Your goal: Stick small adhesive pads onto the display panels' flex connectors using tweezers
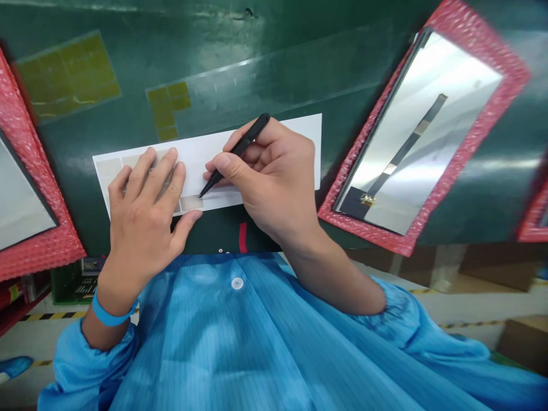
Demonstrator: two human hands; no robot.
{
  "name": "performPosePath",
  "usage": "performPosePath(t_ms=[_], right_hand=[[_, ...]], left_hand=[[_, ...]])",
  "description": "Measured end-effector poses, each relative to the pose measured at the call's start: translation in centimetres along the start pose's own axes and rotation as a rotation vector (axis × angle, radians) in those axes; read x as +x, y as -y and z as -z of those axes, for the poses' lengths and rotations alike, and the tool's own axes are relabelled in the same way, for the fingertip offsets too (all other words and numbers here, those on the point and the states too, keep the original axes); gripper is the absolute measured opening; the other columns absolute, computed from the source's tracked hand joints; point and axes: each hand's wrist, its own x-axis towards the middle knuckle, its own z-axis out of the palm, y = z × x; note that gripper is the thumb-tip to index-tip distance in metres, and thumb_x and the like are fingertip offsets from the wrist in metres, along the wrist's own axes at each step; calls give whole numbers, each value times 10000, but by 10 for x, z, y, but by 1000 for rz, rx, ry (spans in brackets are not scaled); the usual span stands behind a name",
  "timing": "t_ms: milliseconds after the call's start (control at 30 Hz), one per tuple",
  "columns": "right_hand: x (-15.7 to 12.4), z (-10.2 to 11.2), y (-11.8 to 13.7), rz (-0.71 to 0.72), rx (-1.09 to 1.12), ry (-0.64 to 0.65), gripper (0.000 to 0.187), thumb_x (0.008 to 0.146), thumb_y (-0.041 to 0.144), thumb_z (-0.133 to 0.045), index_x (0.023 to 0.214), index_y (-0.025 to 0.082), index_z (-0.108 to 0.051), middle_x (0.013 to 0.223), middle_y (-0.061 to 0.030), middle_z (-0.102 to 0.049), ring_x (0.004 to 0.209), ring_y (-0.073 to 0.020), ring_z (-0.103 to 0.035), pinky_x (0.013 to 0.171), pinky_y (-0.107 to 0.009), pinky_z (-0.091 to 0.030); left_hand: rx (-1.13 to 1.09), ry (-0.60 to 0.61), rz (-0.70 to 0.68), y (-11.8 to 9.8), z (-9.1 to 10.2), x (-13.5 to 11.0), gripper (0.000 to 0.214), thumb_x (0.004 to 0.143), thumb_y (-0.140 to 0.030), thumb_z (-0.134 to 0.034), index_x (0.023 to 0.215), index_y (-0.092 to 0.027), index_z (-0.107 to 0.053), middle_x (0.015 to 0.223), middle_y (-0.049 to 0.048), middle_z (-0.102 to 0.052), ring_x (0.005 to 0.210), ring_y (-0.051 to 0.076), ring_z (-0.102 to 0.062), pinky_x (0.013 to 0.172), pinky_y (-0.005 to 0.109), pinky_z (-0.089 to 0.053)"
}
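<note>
A white backing sheet (pixel 295 123) with pale grey square stickers (pixel 192 202) along its left part lies slanted on the green table mat. My left hand (pixel 148 214) rests flat on the left part of this sheet, fingers spread, covering some of the squares. In my right hand (pixel 278 177), slim black tweezers (pixel 248 140) are gripped like a pen. Their pointed tip touches or hovers just over the right edge of a grey square near the sheet's lower edge. Whether the tip has hold of that square, I cannot tell.
On the right, a display panel (pixel 462 74) with a dark flex strip (pixel 402 151) lies on pink bubble wrap (pixel 509 63). Another panel (pixel 21 194) in pink wrap is at the left. Yellow film squares (pixel 68 74) lie on the green mat (pixel 274 34).
</note>
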Motion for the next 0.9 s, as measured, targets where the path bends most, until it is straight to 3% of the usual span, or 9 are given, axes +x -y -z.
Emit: performPosePath(t_ms=[300,500,600,733,800,900], right_hand=[[0,-7,-3,32,32,1,383,844,483,-974,850,273,-653,745,44,-692,717,-186,-742,632,-302,-654],[-7,-15,-3,109,286,-28,363,885,480,-936,860,248,-658,724,31,-729,664,-150,-731,646,-260,-636],[-8,-8,5,125,351,-45,392,889,515,-927,871,242,-646,753,15,-755,694,-163,-764,672,-276,-665],[-8,31,20,176,339,-166,406,894,505,-931,878,239,-624,756,10,-781,685,-173,-789,649,-271,-680],[-8,65,24,210,323,-258,396,896,473,-937,899,232,-623,762,10,-791,686,-173,-803,621,-248,-674],[-9,125,28,243,282,-410,407,861,442,-967,903,222,-626,763,12,-790,656,-172,-802,542,-216,-648]], left_hand=[[46,5,-7,2,1,0,623,1035,-537,-664,1595,-293,-544,1730,66,-498,1632,362,-412,1295,604,-298],[115,-68,-71,15,3,1,634,1015,-466,-709,1603,-295,-545,1678,108,-558,1579,405,-490,1246,615,-373],[131,-78,-82,20,5,4,667,999,-421,-730,1626,-321,-526,1670,124,-563,1563,435,-505,1243,635,-386],[128,-19,-85,22,16,7,776,992,-497,-721,1698,-353,-431,1717,124,-503,1579,485,-465,1242,699,-378],[123,4,-79,19,23,10,788,991,-541,-689,1711,-389,-408,1747,86,-463,1565,520,-469,1234,755,-352],[121,-64,-47,5,24,24,711,993,-507,-670,1671,-463,-464,1743,6,-475,1516,543,-517,1237,805,-298]])
